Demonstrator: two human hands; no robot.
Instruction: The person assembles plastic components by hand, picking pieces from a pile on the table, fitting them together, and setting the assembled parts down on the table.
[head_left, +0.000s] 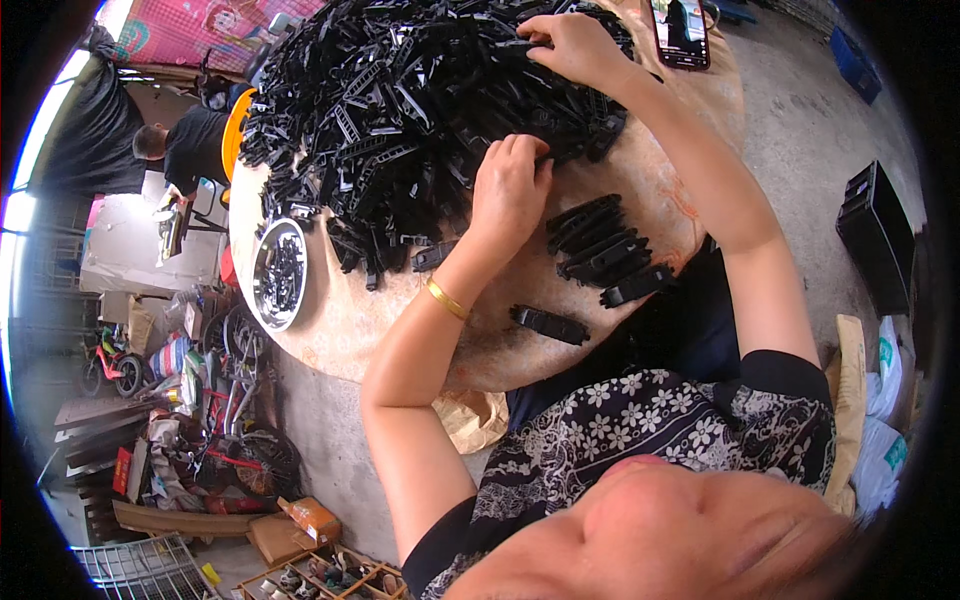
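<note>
A large heap of black plastic parts (400, 100) covers the far side of a round table with a pale patterned cloth (350, 345). At the heap's near edge, my left hand (510, 190) has its fingers curled and closed among the dark parts; what they grip is hidden. Farther back and to the right, my right hand (580, 48) rests over the heap with bent, closed fingers, and I cannot make out anything in them. A row of black parts (600, 245) lies right of my left wrist. One single black part (549, 324) sits nearer me.
An oval metal dish (280, 275) with small pieces stands at the table's left. A phone (681, 35) is at the far right edge. Another person (190, 150) works beyond the table on the left. Bicycles (240, 430) and a black crate (875, 235) are on the floor.
</note>
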